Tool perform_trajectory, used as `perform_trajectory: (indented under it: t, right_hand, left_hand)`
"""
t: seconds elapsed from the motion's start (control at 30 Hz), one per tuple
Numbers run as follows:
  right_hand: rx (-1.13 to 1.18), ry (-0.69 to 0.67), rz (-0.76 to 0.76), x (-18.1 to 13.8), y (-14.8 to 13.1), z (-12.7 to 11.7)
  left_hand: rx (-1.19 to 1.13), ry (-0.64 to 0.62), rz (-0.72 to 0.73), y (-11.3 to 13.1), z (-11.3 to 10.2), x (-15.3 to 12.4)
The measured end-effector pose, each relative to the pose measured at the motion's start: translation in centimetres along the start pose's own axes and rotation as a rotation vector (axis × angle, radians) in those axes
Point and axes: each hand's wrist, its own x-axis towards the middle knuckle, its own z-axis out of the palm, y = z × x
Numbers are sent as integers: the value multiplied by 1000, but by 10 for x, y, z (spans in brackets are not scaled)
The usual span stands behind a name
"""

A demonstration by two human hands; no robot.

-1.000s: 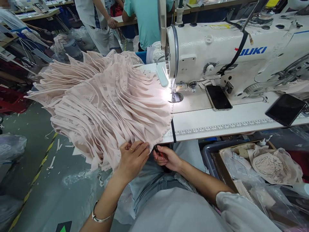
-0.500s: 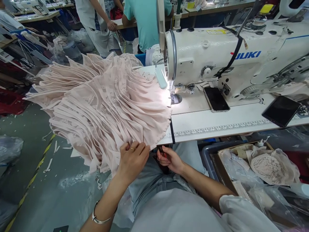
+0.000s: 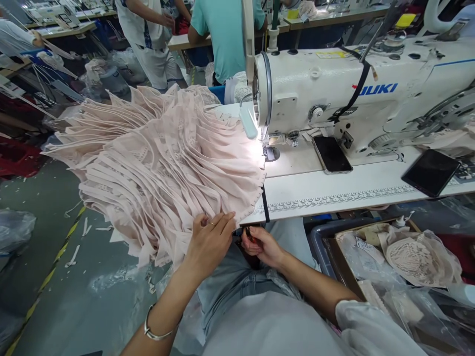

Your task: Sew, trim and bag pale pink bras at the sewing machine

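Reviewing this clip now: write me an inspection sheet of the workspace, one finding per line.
Surface: white sewing table with a printed ruler strip near its front edge.
Job's things: pale pink fabric pile, spread in many layers, overhanging the table; sewing machine with its lamp lit.
Clutter: phone and black flat device on the table; pale scraps on the floor.
Hands: left hand on the fabric's near edge, grip unclear; right hand holds a dark-and-orange tool, mostly hidden.
Cables: black band across the machine, strap or cable unclear.
Surroundings: co-worker in teal behind; bin of bagged pieces at right.
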Motion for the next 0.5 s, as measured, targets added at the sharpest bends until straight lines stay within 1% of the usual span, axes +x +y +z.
perform_trajectory:
  t: [0.07, 0.17, 0.27, 0.37, 0.5]
  right_hand:
    - [56, -1, 6, -1, 1, -2]
    - [114, 35, 11, -2, 1, -5]
    - [114, 64, 51, -2, -1, -4]
    - [89, 55, 85, 0, -3, -1]
    - [88, 39, 65, 6, 0, 1]
  left_hand:
    - [10, -10, -19, 1, -1, 5]
    - [29, 1, -18, 2, -3, 8]
    - [16, 45, -30, 0, -7, 3]
    - [-3, 63, -38, -4, -9, -6]
    - [-14, 55, -32, -8, -8, -15]
